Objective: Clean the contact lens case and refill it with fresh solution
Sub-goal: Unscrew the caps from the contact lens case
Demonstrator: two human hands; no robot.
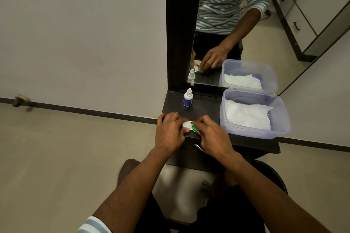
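Two hands curled on lens case [190,127]: left hand [169,130] grips white cap, right hand [212,134] green.

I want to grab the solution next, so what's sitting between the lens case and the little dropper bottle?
Nothing: in the head view, only bare dark tabletop lies between the lens case and the dropper bottle.

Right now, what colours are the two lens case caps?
One white, one green on the lens case; head view shows them.

Left hand [169,130], right hand [212,134] curled
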